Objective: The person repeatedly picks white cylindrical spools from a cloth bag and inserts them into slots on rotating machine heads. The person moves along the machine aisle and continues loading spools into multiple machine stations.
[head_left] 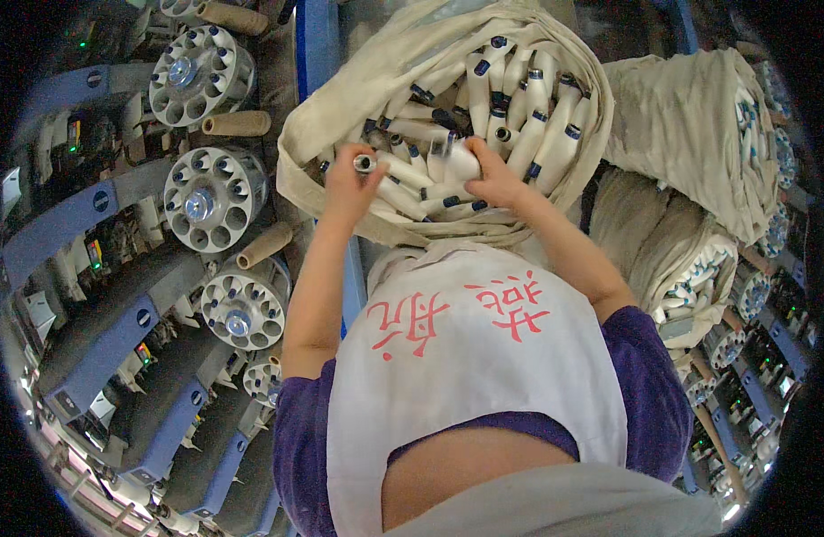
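Two hands (354,183) (494,177), two bobbins (390,166) (457,163), one sack (340,107)

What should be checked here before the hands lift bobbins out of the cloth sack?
1. Left hand grips a bobbin: ok.
2. Right hand on a white bobbin: ok; firmness cannot tell.
3. Cloth sack mouth open: ok.
4. Sack stocked with bobbins: ok.
5. Round magazine pockets free: several look empty, ok.
6. Yarn ends untangled: cannot tell.
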Demonstrator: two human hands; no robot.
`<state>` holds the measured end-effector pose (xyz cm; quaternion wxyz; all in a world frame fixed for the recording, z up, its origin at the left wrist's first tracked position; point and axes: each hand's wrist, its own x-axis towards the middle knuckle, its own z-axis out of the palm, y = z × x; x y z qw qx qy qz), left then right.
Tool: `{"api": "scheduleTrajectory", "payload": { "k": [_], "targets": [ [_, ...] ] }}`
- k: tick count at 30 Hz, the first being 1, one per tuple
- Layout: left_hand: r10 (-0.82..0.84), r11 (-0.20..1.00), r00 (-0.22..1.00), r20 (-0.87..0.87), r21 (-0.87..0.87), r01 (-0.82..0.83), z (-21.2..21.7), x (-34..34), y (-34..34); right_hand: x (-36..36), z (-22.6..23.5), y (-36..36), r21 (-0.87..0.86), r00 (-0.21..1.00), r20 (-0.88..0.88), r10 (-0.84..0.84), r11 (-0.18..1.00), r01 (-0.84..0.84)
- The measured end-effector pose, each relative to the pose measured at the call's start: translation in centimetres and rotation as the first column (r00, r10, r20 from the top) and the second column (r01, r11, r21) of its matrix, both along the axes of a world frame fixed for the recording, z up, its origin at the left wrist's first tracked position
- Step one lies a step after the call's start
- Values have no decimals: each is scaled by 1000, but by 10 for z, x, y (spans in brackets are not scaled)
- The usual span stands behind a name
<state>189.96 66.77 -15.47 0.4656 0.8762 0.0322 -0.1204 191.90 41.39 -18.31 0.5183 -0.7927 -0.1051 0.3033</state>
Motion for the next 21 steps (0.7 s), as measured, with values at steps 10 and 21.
{"api": "scheduleTrajectory", "payload": {
  "k": [10,21],
  "targets": [
    [360,324,849,-386,-802,-502,26,33,20,116,-3,44,-586,941,339,3,783,209],
    [809,13,544,-224,-918,-396,68,-76,51,234,-33,27,214,591,-773,-231,782,586]
  ]
}}
